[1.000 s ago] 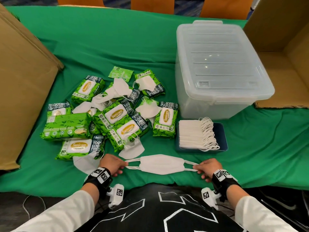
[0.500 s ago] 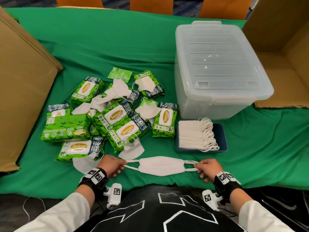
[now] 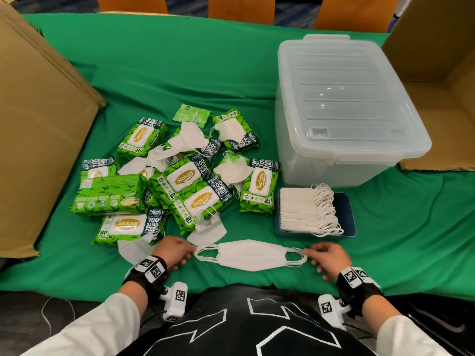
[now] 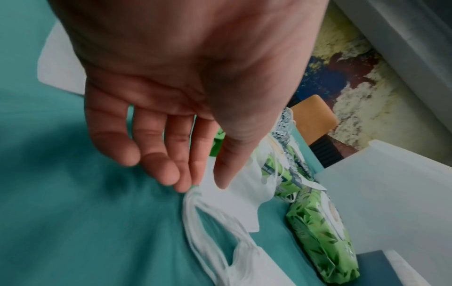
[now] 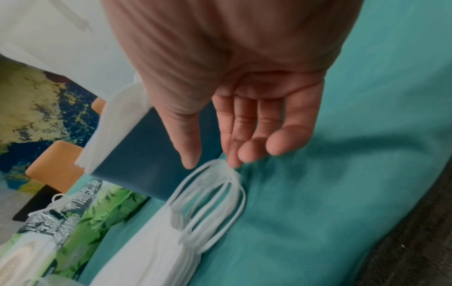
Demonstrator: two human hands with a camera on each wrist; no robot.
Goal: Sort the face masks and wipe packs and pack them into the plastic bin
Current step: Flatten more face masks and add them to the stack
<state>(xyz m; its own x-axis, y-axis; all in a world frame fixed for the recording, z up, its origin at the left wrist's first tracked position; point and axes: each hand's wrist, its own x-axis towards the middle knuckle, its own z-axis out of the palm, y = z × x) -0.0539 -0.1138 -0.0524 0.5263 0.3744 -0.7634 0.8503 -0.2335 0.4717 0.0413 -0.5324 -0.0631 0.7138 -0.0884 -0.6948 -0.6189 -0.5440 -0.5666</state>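
A small stack of white face masks (image 3: 252, 254) lies flat on the green cloth near the front edge. My left hand (image 3: 191, 253) sits at its left ear loops (image 4: 193, 212) and my right hand (image 3: 308, 253) at its right ear loops (image 5: 220, 193). In both wrist views the fingers are relaxed with the thumb apart, and the fingertips only touch the slack loop ends. Green wipe packs (image 3: 180, 181) lie heaped with loose masks (image 3: 208, 231) at the left. The clear plastic bin (image 3: 339, 111) stands lidded at the right.
A blue tray (image 3: 347, 209) in front of the bin holds a neat row of masks (image 3: 298, 211). Cardboard boxes stand at the far left (image 3: 38, 124) and far right (image 3: 437, 73). Another loose mask (image 3: 133, 250) lies by my left wrist.
The ear loops were pulled taut between both hands; now they hang slack and rounded, and both hands have loosened their pinch. The mask stack rests on the cloth.
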